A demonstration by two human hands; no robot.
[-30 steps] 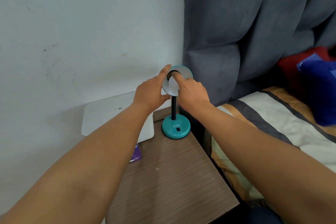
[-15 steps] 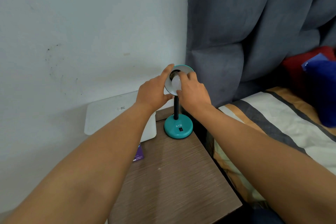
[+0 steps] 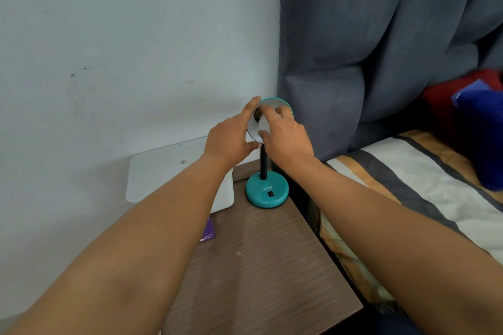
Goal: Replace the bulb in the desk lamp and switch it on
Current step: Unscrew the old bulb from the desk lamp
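We see a small teal desk lamp [image 3: 266, 193] standing at the back right corner of a brown wooden bedside table [image 3: 261, 266]. Its round base has white letters and a little black switch [image 3: 270, 194] on the front. A thin black stem goes up to the round shade [image 3: 275, 105], which faces us.

Our left hand [image 3: 231, 136] wraps around the left edge of the shade, with one finger up along the rim and the thumb under it. It holds the shade tight.

Our right hand [image 3: 288, 134] reaches into the shade. Its fingers are closed around the white bulb [image 3: 264, 124], which sits in the middle of the shade at the dark socket. We cannot tell if the bulb is all the way in.

A flat white box [image 3: 163, 171] leans near the wall [image 3: 122, 49], just left of the lamp. A small purple card [image 3: 208, 231] lies on the table, partly under our left arm.

To the right is a bed with a striped sheet [image 3: 408, 185]. Behind the lamp is a soft grey headboard [image 3: 367, 49]. A red pillow [image 3: 441, 106] and a blue cloth [image 3: 479, 139] are at the far right.
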